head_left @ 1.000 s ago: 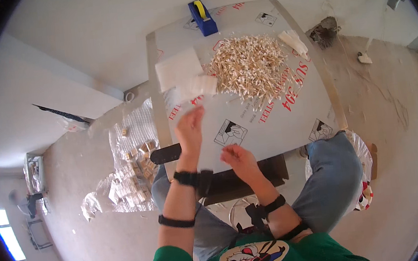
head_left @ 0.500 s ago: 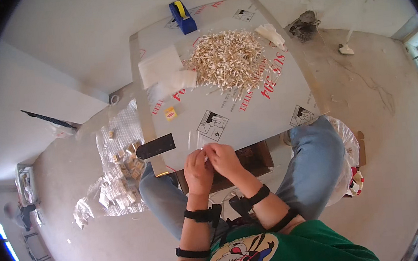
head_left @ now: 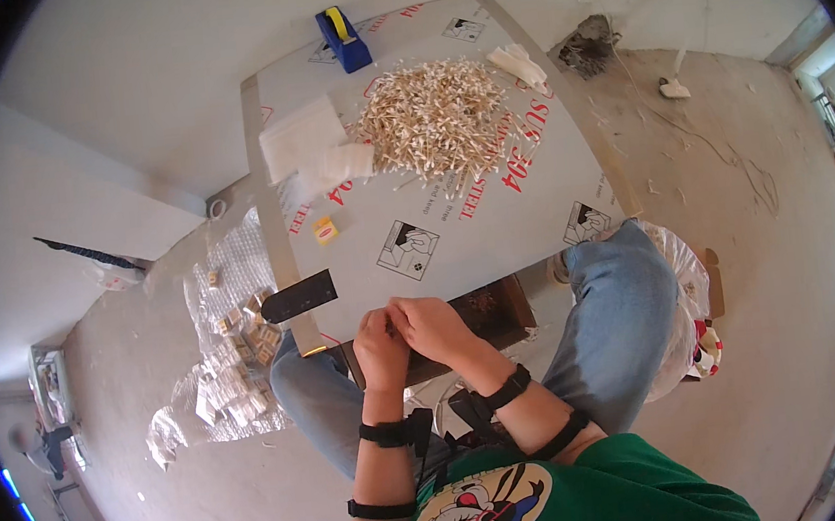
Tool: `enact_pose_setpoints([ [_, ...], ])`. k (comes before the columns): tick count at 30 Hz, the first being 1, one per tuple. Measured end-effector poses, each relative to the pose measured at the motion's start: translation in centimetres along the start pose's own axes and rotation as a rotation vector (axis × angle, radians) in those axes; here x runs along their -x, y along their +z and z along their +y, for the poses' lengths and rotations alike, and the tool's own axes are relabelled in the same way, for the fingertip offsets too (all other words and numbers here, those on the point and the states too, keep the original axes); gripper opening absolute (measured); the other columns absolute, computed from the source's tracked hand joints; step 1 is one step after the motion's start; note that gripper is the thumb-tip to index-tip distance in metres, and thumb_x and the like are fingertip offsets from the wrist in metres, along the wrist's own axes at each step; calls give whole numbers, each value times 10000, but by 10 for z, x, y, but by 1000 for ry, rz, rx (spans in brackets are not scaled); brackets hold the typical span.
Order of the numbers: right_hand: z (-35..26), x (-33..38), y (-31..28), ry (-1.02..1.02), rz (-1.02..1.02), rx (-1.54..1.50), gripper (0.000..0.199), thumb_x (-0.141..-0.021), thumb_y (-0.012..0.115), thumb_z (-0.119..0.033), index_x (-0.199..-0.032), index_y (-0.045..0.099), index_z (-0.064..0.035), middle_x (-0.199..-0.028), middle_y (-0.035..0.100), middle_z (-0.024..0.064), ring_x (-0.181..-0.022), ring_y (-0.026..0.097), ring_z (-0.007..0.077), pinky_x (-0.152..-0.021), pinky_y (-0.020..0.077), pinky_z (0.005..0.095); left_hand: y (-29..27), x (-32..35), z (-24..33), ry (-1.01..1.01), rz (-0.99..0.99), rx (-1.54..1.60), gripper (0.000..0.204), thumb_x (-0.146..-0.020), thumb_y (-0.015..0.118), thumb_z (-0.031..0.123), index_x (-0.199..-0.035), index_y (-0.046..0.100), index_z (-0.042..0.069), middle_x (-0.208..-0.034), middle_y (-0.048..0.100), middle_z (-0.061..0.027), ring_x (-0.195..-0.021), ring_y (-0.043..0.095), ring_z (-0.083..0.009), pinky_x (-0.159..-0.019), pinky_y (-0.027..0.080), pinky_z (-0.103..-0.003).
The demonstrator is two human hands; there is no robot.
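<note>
My left hand (head_left: 382,349) and my right hand (head_left: 432,327) meet at the near edge of the table (head_left: 360,291). Both are closed, fingertips pressed together. Whatever lies between them is hidden. Beyond them a big loose heap of cotton swabs (head_left: 439,118) covers the middle of the tabletop. Left of the heap lie thin, whitish plastic bags (head_left: 303,139), partly overlapping. A small yellow box (head_left: 324,230) sits in front of the bags. Closer to my left hand, a flat black strip (head_left: 298,297) juts over the table's left edge.
A blue tape dispenser (head_left: 344,41) stands at the far edge. A crumpled white bag (head_left: 518,67) lies at the far right. An open cardboard box (head_left: 507,307) is under the table, between my knees. On the floor at left, bubble wrap (head_left: 235,240) carries several small packs (head_left: 233,379).
The clear plastic bag that showed just beyond my fingers is no longer visible. My hands have drawn slightly nearer to me, still together. The whole view has shifted a little.
</note>
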State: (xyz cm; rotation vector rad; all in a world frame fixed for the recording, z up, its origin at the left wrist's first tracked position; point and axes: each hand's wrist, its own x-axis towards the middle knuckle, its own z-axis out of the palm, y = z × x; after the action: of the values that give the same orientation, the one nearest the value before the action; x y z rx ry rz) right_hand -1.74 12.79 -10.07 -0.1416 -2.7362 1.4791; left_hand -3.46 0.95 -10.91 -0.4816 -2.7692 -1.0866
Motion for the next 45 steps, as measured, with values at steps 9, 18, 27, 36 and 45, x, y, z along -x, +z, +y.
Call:
enact_pose_setpoints([
  [9, -5, 2, -5, -31, 182, -38, 90, -856, 588, -102, -901, 627, -34, -859, 635, 152, -817, 631, 358, -681, 511, 450, 1, -1, -14, -503, -92, 588, 130, -870, 687, 97, -817, 644, -13, -791, 683, -72, -689, 654, -149, -627, 522, -278],
  [18, -6, 0, -12, -83, 68, -112, 106, -820, 590, -39, -914, 639, -25, -873, 645, 150, -830, 632, 361, -714, 516, 434, -4, 5, -14, -711, -114, 1180, 90, -915, 650, 88, -874, 635, 9, -825, 660, -40, -727, 614, -101, -682, 500, -223],
  [27, -5, 0, -13, -81, 57, -129, 153, -817, 602, -45, -957, 659, -15, -908, 667, 173, -838, 648, 361, -724, 526, 435, -3, 5, -20, -569, -128, 892, 88, -903, 667, 74, -896, 638, -9, -820, 667, -38, -724, 618, -96, -685, 504, -225],
  [36, -2, 0, -12, -121, 74, -60, 125, -833, 598, -54, -950, 638, -34, -869, 669, 177, -814, 649, 368, -683, 520, 449, -10, 2, -24, -454, -265, 582, 67, -909, 635, 47, -889, 627, -17, -813, 658, -40, -723, 612, -102, -679, 498, -228],
  [45, 6, -1, -5, -239, 110, 105, 108, -723, 608, 21, -787, 634, -62, -794, 624, 116, -767, 625, 354, -641, 503, 433, -10, 3, -13, -334, -172, 139, 90, -802, 651, 62, -774, 596, -5, -680, 631, -136, -613, 624, -270, -597, 498, -353],
])
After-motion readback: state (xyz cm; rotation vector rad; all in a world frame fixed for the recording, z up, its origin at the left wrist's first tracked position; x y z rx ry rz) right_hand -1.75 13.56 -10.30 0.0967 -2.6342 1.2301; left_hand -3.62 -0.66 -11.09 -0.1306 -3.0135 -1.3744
